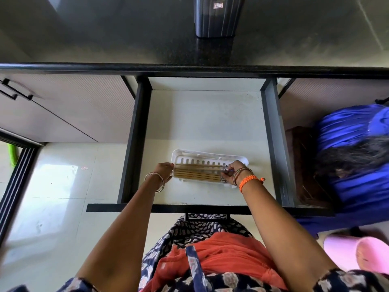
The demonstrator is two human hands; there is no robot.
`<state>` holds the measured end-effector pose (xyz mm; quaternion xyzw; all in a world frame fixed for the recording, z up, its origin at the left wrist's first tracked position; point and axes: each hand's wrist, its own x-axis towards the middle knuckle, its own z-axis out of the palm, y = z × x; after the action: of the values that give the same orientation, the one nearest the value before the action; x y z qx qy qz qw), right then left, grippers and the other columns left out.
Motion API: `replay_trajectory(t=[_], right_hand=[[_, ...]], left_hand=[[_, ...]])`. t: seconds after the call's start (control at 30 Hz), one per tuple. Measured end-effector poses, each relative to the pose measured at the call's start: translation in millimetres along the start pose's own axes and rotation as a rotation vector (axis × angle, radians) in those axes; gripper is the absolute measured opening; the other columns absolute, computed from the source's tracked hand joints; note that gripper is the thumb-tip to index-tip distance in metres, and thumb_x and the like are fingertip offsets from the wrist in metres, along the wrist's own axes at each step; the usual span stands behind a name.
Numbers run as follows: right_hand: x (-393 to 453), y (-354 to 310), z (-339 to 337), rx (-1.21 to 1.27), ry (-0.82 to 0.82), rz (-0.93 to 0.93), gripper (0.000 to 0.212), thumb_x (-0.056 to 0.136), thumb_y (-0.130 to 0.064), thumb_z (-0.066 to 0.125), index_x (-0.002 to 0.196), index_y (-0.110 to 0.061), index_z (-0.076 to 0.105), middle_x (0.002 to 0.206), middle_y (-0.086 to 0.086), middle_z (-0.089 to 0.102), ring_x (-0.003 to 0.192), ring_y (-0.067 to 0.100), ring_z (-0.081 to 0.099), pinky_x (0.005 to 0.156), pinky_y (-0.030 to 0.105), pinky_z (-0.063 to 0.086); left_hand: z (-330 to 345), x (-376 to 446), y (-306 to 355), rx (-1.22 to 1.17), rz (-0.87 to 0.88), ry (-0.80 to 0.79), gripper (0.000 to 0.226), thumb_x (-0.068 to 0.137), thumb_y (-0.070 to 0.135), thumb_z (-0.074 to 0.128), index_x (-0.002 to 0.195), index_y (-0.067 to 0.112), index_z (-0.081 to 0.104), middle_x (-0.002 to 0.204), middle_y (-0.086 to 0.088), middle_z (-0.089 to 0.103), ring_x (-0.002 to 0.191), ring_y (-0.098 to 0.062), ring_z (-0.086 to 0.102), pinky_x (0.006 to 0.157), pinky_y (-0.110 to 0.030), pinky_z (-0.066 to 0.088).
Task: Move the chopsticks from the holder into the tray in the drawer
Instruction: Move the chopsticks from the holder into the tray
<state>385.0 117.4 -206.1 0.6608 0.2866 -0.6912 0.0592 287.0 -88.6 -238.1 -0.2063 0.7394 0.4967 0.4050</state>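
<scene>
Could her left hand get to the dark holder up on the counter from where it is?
Probably yes: the left hand rests at the tray, and nothing stands between it and the holder, though it's a long stretch.

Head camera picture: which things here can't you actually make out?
- Right ends of the chopsticks in the tray: covered by the right hand, so the exact count is unclear.
- Tray's left end: behind the left hand.
- Dark holder on the counter: top cut off by the frame edge, so its inside is unseen.
- Label on the holder: too small to read.
</scene>
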Motion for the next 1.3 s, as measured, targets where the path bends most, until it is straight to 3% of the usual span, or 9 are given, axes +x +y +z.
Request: replay_trajectory(t=[0.07,0.17,0.27,0.37,0.53,0.67,0.9,1.03,1.3], right_hand=[[-5,-3,2,-0.108,0.007,-0.049,0.009,0.091,0.002,0.036,0.090,0.001,0.045,0.092,0.014,0.044,0.084,0.030,0.050,0.098,0.042,0.049],[-18,-1,6,-0.484,-0.001,-0.197,0.014,0.088,-0.009,0.043,0.078,-0.003,0.048,0.078,0.014,0.046,0.065,0.027,0.050,0.076,0.042,0.053],[-17,6,12,-1.428,0.073,-0.695,0.023,0.085,-0.019,0.050,0.100,-0.004,0.060,0.100,0.017,0.062,0.093,0.033,0.061,0.082,0.035,0.049],[-11,14,21,-1.757,-0.092,-1.005,0.034,0.091,-0.018,0.043,0.123,-0.007,0.051,0.129,0.012,0.055,0.118,0.032,0.053,0.092,0.038,0.048],[8,20,25,-1.930,-0.164,-1.064,0.039,0.091,-0.014,0.042,0.130,-0.010,0.044,0.136,0.009,0.046,0.119,0.031,0.050,0.093,0.038,0.047],[11,24,17,-1.935,-0.216,-1.094,0.054,0.087,0.000,0.041,0.140,-0.013,0.039,0.141,0.004,0.041,0.125,0.026,0.046,0.096,0.037,0.046],[15,26,14,-1.817,-0.258,-1.111,0.065,0.080,0.016,0.042,0.135,-0.020,0.047,0.139,0.003,0.050,0.124,0.026,0.051,0.098,0.036,0.047],[13,29,18,-1.849,-0.249,-1.086,0.068,0.081,0.015,0.043,0.141,-0.018,0.040,0.140,0.006,0.045,0.128,0.027,0.045,0.102,0.041,0.043],[1,15,27,-1.775,-0.267,-1.115,0.056,0.083,0.009,0.038,0.132,-0.016,0.052,0.131,0.008,0.050,0.122,0.028,0.049,0.093,0.035,0.045]], left_hand=[[1,1,-1,-0.042,-0.001,0.000,0.035,0.092,-0.001,0.043,0.060,0.010,0.053,0.067,-0.007,0.048,0.066,-0.014,0.048,0.066,-0.024,0.044],[0,4,-4,-0.068,0.014,0.019,0.036,0.092,-0.002,0.041,0.062,0.012,0.053,0.068,-0.006,0.048,0.069,-0.014,0.048,0.068,-0.024,0.044],[0,0,-9,-0.082,0.045,0.029,0.040,0.090,-0.007,0.035,0.062,0.014,0.055,0.068,-0.005,0.049,0.066,-0.012,0.048,0.068,-0.023,0.044],[0,-3,-14,-0.067,0.081,0.029,0.041,0.090,-0.005,0.035,0.064,0.018,0.056,0.068,-0.003,0.049,0.066,-0.010,0.047,0.067,-0.020,0.042],[0,-6,-16,-0.041,0.086,0.041,0.029,0.094,0.007,0.043,0.071,0.019,0.058,0.065,-0.002,0.046,0.062,-0.008,0.043,0.064,-0.019,0.041],[0,-10,-15,-0.105,0.056,0.022,0.012,0.095,0.015,0.046,0.096,0.013,0.058,0.064,-0.002,0.045,0.062,-0.007,0.043,0.066,-0.019,0.044],[1,-11,-15,-0.129,0.051,0.030,0.026,0.095,0.016,0.046,0.113,0.003,0.060,0.063,-0.003,0.043,0.062,-0.008,0.042,0.066,-0.019,0.044],[-1,-9,-17,-0.123,0.037,0.022,0.025,0.095,0.020,0.047,0.110,0.006,0.061,0.062,-0.002,0.042,0.061,-0.008,0.041,0.069,-0.020,0.044],[-5,-6,-5,-0.101,0.086,0.024,0.016,0.095,0.012,0.046,0.086,0.012,0.060,0.065,-0.003,0.045,0.062,-0.008,0.043,0.064,-0.018,0.043]])
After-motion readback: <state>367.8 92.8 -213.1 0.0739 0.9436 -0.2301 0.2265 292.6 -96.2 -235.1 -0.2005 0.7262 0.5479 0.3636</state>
